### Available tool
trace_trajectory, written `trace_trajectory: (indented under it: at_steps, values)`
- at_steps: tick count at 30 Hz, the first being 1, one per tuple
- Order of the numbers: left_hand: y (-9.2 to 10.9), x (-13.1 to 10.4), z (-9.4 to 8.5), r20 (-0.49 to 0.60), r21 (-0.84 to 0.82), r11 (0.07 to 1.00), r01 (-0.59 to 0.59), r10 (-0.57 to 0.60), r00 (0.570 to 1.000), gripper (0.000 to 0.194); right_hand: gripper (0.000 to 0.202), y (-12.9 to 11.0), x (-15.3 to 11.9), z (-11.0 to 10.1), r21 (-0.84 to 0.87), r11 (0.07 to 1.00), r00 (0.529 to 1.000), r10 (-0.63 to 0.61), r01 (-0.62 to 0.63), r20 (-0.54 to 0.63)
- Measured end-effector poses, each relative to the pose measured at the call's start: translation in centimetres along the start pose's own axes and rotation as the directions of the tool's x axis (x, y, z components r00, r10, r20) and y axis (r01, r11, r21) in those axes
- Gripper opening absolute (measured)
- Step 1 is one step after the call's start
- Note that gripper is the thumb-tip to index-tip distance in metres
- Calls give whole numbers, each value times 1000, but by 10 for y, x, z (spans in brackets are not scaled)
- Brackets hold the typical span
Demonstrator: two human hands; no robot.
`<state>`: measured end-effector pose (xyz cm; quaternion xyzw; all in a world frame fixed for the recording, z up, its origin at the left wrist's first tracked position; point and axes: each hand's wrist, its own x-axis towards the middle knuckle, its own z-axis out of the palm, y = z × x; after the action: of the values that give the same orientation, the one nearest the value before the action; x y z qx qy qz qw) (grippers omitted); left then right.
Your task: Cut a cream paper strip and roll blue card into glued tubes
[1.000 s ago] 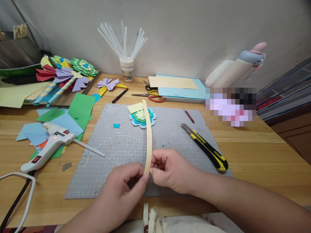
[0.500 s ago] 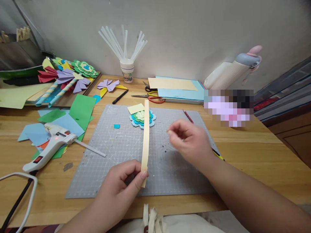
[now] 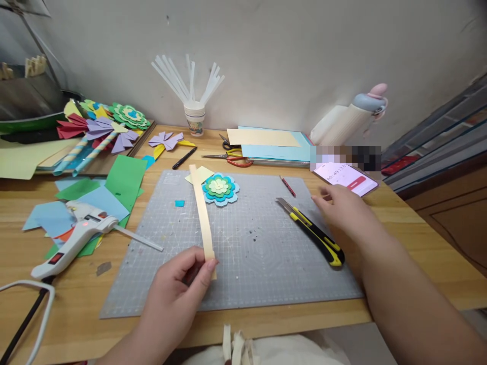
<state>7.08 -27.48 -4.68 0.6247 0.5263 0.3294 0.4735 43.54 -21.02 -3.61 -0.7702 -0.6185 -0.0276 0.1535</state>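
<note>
The left hand (image 3: 178,281) pinches the near end of a cream paper strip (image 3: 202,213) between thumb and fingers, the strip's tip hidden behind the thumb; it slants up over the grey cutting mat (image 3: 258,263), its far end beside a layered paper flower (image 3: 220,189); the right hand (image 3: 344,213) hovers with fingers loose and empty (blurred) between the yellow utility knife (image 3: 312,232) and a phone (image 3: 347,177), partly pixelated, on the table (image 3: 426,243).

A glue gun (image 3: 78,235) lies left of the cutting mat (image 3: 243,263); scissors (image 3: 228,156), a pen (image 3: 184,157) and a cup of glue sticks (image 3: 194,119) sit behind.
</note>
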Motion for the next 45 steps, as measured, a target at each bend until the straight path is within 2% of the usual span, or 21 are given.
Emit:
trace_trajectory:
  at_steps: [5,9,14,18,22,25,28,31,33,35,38,40,43,45]
  values:
    - [-2,1,1,8,10,999,-32,32,999,22,33,-11,-29,-1,0,1000,1000,-10,10,1]
    - [-1,3,2,8,-85,996,12,-11,1000,18,27,-18,-46,1,131,990,995,-56,46,77]
    - [4,6,6,16,-273,958,84,-83,996,33,35,-20,-59,10,157,985,986,-91,68,140]
    - [7,5,7,29,-341,935,99,-95,995,39,41,-16,-60,15,155,987,984,-70,45,161]
    - [11,6,6,42,-385,916,114,-106,994,43,30,-17,-58,15,189,981,977,-78,40,200]
    - [12,7,5,82,-430,887,166,-145,986,41,21,-25,-59,8,190,982,981,-44,7,191]
    - [14,6,5,148,-482,848,222,-171,974,29,18,-40,-69,-4,329,944,983,-56,-4,174]
    - [20,0,6,242,-557,772,306,-201,949,30,18,-59,-88,-19,594,805,971,-144,3,191]
    - [26,-4,8,309,-593,722,357,-205,929,31,15,-71,-103,-27,708,706,952,-208,-11,223]
    - [31,-8,9,350,-604,705,371,-184,919,30,18,-81,-116,-34,756,654,924,-303,23,235]
    - [35,-15,12,366,-588,725,359,-158,917,30,35,-92,-130,-39,770,605,851,-498,204,166]
    - [35,-19,14,364,-581,730,360,-163,917,30,40,-98,-135,-38,770,550,790,-605,325,98]
    - [36,-27,14,382,-595,689,413,-209,900,29,43,-106,-140,-30,740,479,718,-696,472,-8]
    - [37,-31,13,400,-603,659,449,-237,885,29,46,-111,-142,-23,705,447,687,-722,551,-79]
